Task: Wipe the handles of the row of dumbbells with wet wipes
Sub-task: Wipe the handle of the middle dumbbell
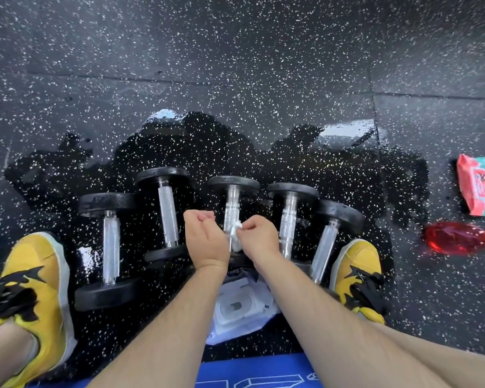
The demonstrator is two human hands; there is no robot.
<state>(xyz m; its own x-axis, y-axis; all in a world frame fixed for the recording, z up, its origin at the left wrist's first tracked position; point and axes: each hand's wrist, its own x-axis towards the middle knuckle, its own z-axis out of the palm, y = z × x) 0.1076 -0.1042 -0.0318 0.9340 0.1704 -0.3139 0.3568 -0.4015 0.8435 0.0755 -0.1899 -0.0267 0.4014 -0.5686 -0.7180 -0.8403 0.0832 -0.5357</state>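
Item one: row of five dumbbells [111, 245] on wet speckled floor [235, 51], handles pointing away from me. Middle dumbbell handle [232, 208]: near half and near weight hidden behind my hands. Wet wipe [236, 233]: white, crumpled, pinched by my right hand [259, 236] against that handle. Left hand [205, 239]: fingers curled, just beside the wipe; I cannot tell whether it grips anything. White wipes pack [240, 309]: largely covered by my forearms. Pink wipes pack [478, 189] and red bottle [454, 238], far right; bottle cut off by the edge. Yellow shoes [31, 278] flank the row.
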